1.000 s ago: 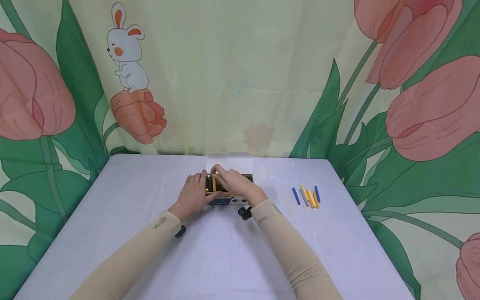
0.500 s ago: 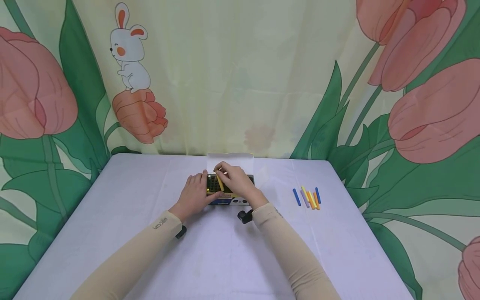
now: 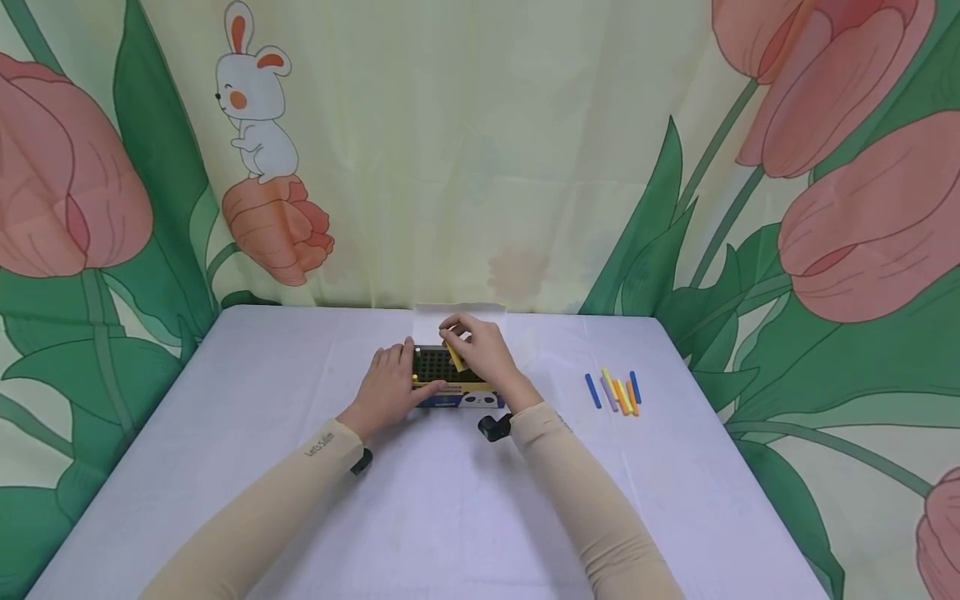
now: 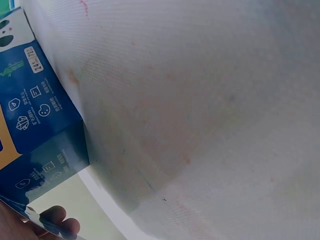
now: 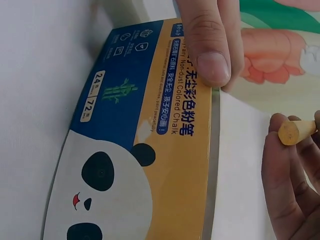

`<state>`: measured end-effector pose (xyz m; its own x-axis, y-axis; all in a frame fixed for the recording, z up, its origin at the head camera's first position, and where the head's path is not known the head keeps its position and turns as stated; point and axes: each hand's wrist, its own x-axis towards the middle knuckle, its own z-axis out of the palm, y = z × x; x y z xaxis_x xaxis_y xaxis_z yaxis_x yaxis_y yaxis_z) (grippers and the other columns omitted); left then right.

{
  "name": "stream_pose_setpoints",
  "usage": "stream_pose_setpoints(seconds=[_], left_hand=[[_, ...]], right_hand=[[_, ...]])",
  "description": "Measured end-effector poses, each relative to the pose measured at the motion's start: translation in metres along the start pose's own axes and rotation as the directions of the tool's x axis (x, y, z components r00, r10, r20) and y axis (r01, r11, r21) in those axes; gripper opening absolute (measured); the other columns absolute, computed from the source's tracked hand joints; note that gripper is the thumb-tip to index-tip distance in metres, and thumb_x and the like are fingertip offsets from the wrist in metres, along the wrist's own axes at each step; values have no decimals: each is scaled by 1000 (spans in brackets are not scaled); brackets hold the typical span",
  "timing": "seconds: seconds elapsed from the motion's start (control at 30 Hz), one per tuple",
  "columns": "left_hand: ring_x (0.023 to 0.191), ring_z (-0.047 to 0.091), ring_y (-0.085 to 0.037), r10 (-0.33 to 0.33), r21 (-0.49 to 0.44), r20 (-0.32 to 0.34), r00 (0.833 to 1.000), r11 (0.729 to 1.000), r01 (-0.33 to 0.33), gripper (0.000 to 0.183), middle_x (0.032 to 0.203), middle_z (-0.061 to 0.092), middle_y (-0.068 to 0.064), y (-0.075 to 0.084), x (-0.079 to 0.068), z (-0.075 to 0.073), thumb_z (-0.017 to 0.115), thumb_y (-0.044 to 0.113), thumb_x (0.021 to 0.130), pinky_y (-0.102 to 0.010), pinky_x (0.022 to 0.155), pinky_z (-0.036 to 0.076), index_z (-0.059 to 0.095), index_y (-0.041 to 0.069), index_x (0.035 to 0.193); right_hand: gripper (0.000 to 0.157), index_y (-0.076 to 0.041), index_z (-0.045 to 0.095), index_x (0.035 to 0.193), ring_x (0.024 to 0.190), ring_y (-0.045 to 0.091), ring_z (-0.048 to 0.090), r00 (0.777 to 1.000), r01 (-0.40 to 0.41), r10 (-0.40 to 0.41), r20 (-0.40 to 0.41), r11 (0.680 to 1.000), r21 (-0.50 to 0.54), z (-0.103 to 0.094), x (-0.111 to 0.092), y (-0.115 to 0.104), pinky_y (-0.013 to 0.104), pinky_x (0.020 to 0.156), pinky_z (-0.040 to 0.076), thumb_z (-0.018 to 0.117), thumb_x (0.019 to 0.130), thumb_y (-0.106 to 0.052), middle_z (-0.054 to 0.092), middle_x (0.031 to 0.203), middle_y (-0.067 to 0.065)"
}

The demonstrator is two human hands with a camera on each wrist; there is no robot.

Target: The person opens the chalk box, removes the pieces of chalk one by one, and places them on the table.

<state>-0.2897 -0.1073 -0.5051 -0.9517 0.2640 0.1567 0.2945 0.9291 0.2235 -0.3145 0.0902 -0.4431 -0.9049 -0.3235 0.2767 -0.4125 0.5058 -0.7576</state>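
Observation:
A chalk box (image 3: 450,400), blue and yellow with a panda printed on its front, lies on the table with its top uncovered. Inside sits a black holder (image 3: 433,363) full of round holes; a few pale and yellow chalk ends show at its left edge. My left hand (image 3: 384,382) holds the box's left end, the thumb (image 5: 212,62) along the front top edge and the fingers at the side. Above the holder, my right hand (image 3: 483,348) pinches a yellow-orange chalk stick (image 5: 291,133) between thumb and fingertips. It tilts, its lower end close over the holes.
To the right on the white-covered table (image 3: 300,517) lie several loose chalk sticks (image 3: 621,395) in blue, purple, yellow and orange. The box's white flap (image 3: 427,317) stands up behind it. A printed curtain (image 3: 420,167) hangs beyond the table's back edge.
My right hand has lifted the yellow-orange chalk stick from the left part of the holder and carried it a little to the right. The left hand has stayed on the box.

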Motion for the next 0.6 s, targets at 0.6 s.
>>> stream_pose_setpoints(seconds=[0.6], left_hand=[[138,47,-44,-13,1,10,1000,1000,13,110,147,47,-32,0,0,1,52,75,95,-59,123,29,24,-10,158]], right_hand=[[25,-15,72,119,62,14,70,989,-96,98,-115,995,22,-23,2,15,32,53,60,62,105,-33,74,97,3]])
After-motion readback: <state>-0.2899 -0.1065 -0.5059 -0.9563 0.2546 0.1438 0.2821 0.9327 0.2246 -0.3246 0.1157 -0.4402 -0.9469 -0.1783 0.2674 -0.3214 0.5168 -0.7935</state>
